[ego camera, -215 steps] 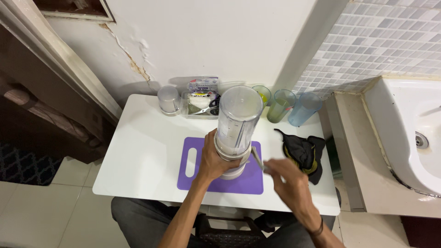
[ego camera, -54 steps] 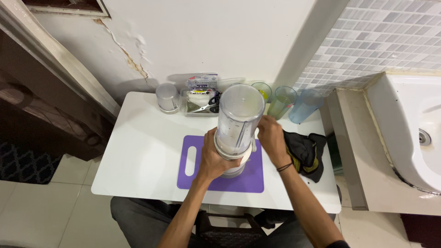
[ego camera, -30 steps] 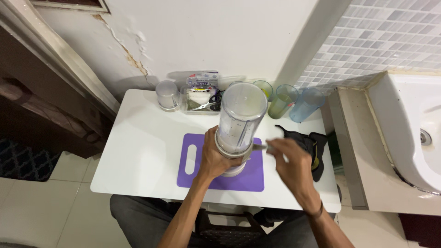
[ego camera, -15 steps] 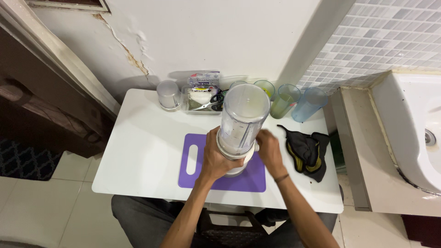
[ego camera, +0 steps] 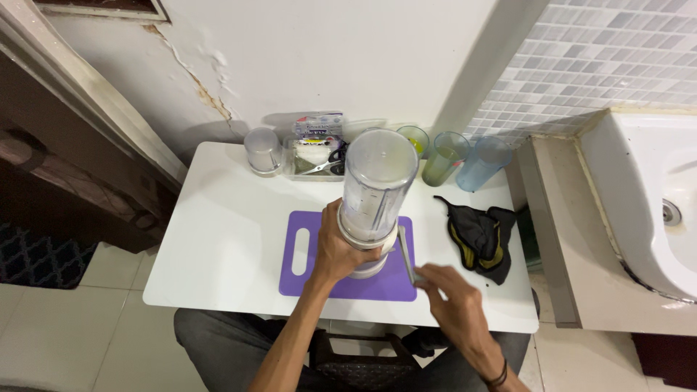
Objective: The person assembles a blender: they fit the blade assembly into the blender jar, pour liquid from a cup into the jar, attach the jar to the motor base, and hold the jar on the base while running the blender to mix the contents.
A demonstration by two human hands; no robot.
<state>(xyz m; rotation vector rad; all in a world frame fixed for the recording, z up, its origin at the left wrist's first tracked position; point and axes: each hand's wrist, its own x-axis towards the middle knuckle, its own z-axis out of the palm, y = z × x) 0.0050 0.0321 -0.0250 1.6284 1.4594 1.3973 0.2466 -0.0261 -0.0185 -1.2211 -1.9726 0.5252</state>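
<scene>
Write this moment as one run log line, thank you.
left hand: grips blender jar | right hand: holds knife | purple cutting board

My one head-worn camera looks steeply down from above my lap, fairly near the white rectangular tabletop (ego camera: pixel 218 239), probably facing the wall behind.

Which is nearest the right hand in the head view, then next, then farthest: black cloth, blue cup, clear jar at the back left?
1. Black cloth, just right of the right hand.
2. Blue cup, back right.
3. Clear jar, far back left.
</scene>
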